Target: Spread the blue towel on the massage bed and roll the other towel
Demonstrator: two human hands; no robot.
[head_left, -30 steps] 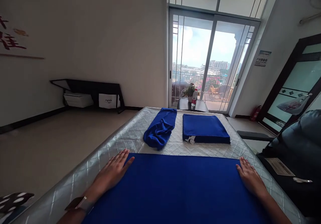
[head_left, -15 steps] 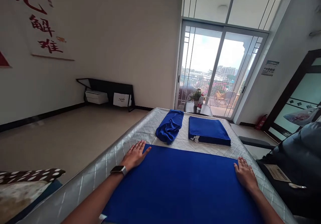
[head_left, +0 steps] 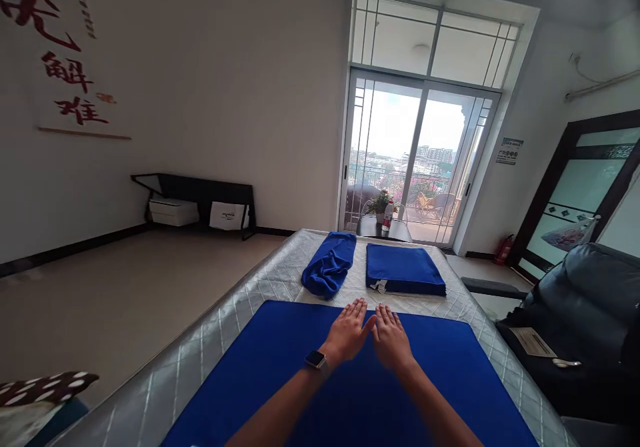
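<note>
A blue cloth (head_left: 440, 367) lies spread flat over the near part of the quilted mattress (head_left: 210, 320). My left hand (head_left: 349, 330) rests palm down on its far middle, fingers stretched out, a watch on the wrist. Close beside it, my right hand (head_left: 391, 337) lies flat on the same cloth, and the thumbs almost meet. Neither hand grips anything. Beyond the hands, a crumpled blue cloth (head_left: 327, 270) sits on the left, and a neat stack of folded blue cloths (head_left: 405, 267) with white tags on the right.
A small dark table (head_left: 370, 225) with a plant and a bottle (head_left: 388, 215) stands beyond the mattress, before the sliding glass door. To the right is a black leather chair (head_left: 590, 300). A low black shelf (head_left: 205, 190) stands by the left wall, and a patterned cushion (head_left: 47, 390) at lower left.
Both hands have moved inward from the side edges of the spread cloth to its middle, ending side by side. The view has shifted slightly. The crumpled cloth and the stack stay put.
</note>
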